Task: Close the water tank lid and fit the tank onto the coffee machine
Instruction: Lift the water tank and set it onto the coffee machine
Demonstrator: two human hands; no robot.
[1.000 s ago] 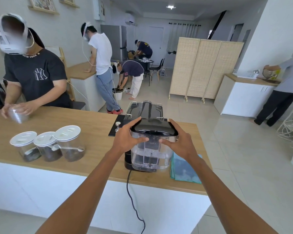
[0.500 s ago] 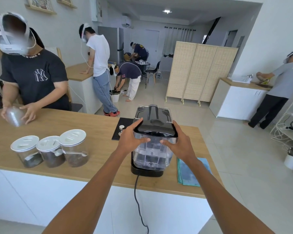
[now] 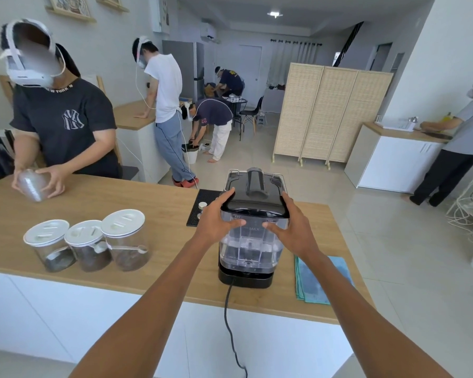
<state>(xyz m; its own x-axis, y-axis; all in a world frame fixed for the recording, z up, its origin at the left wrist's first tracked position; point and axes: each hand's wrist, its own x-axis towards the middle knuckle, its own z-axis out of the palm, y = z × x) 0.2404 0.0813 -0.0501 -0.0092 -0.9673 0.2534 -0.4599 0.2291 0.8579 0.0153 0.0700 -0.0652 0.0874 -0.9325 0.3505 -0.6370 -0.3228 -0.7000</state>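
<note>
A clear plastic water tank [image 3: 250, 248] with a black lid [image 3: 254, 207] lying flat on top stands upright on the rear base of the black coffee machine [image 3: 256, 181], near the wooden counter's front edge. My left hand [image 3: 219, 218] grips the tank's left side, thumb up on the lid's edge. My right hand [image 3: 291, 227] holds the right side the same way. A little water shows low inside the tank. The machine's black power cord [image 3: 230, 323] hangs down the counter front.
Three lidded glass jars [image 3: 88, 244] stand to the left on the counter [image 3: 148, 214]. A black mat [image 3: 202, 207] with a small tamper lies behind my left hand. A blue-green cloth [image 3: 320, 276] lies to the right. A person across the counter holds a clear cup [image 3: 34, 185].
The view has tilted and the machine appears lower in frame. My hands have slid from the lid's top to the tank's sides. The tank now sits lower on the machine's base.
</note>
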